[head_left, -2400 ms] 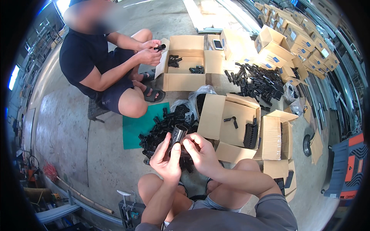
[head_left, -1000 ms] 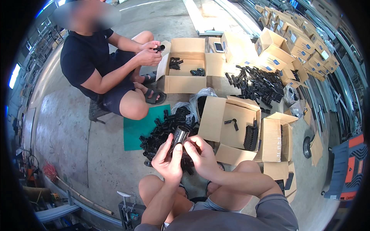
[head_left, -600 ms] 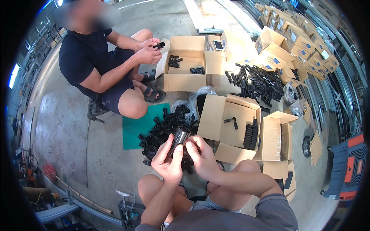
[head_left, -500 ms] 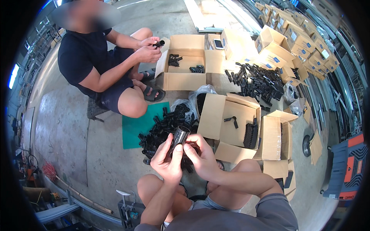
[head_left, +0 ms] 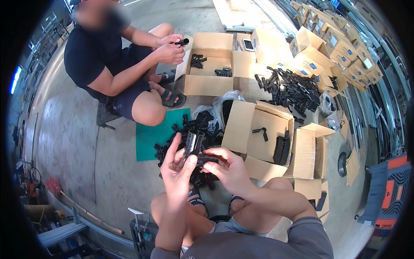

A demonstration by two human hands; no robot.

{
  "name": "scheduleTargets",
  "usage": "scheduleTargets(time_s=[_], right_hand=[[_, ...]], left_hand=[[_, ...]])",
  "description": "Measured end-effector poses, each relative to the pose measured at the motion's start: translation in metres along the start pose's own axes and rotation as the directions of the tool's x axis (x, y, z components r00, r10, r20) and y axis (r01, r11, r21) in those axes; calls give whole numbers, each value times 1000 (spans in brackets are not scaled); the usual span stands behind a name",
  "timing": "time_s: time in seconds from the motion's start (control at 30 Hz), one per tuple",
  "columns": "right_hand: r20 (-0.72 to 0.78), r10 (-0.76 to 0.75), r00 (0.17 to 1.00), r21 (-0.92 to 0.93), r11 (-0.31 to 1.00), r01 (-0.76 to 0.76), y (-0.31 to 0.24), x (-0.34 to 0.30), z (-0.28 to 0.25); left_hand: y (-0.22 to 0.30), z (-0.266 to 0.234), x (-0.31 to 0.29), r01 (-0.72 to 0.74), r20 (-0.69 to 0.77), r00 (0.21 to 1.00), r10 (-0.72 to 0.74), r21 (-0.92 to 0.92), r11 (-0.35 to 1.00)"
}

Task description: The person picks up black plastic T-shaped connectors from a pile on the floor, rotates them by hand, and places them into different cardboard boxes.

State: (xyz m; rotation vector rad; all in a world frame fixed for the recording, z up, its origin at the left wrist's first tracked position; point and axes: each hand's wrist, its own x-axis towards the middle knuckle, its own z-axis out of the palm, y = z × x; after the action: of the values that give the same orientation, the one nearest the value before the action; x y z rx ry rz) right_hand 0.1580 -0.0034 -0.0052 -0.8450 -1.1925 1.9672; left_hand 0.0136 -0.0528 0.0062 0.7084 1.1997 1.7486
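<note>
Centrally, a black plastic part [head_left: 195, 144] sits between both hands, raised above the person's knees, prob. so it's close under the eyes. Left hand [head_left: 176, 166] cups it from 9 o'clock, fingers up along its side, thumb pressing near its base; that grip is closed on the part. Right hand [head_left: 227, 166] comes in from 3 o'clock, fingers curled narrow around a smaller black piece [head_left: 207, 159] butted against the part's lower end; whether the two pieces are already joined can't be told.

Just beyond, at 12 o'clock, lies a heap of black parts [head_left: 196, 129] on a green mat [head_left: 151, 134], within easy reach, w/ a clear plastic bag [head_left: 215, 105] behind it. At 2 o'clock an open cardboard box [head_left: 258, 129] holds a few black pieces, one row stacked upright at its right wall, flaps folded out for access. Farther, at 1 o'clock, another pile of black parts [head_left: 289, 88] spreads over the floor beside stacked boxes [head_left: 327, 47].

At 11 o'clock a co-worker [head_left: 108, 69] sits low, both hands holding a small black piece [head_left: 182, 42] over another open box [head_left: 213, 64].
</note>
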Motion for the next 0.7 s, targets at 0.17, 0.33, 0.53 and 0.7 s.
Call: scheduleTargets(time_s=[0.17, 0.33, 0.53, 0.7], right_hand=[[66, -32, 997, -204, 978, 45, 2, -1, -8], [290, -123, 949, -444, 861, 247, -3, 14, -10], [48, 72, 996, -518, 855, -37, 37, 149, -91], [-39, -182, 983, -993, -104, -59, 109, 252, -210]], left_hand=[[13, -35, 5, 380, 206, 891, -405, 150, 913], [15, -47, 7, 378, 203, 897, -392, 106, 920], [14, -63, 14, 433, 92, 897, -432, 18, 901], [12, -60, 18, 426, 90, 903, -419, -75, 902]])
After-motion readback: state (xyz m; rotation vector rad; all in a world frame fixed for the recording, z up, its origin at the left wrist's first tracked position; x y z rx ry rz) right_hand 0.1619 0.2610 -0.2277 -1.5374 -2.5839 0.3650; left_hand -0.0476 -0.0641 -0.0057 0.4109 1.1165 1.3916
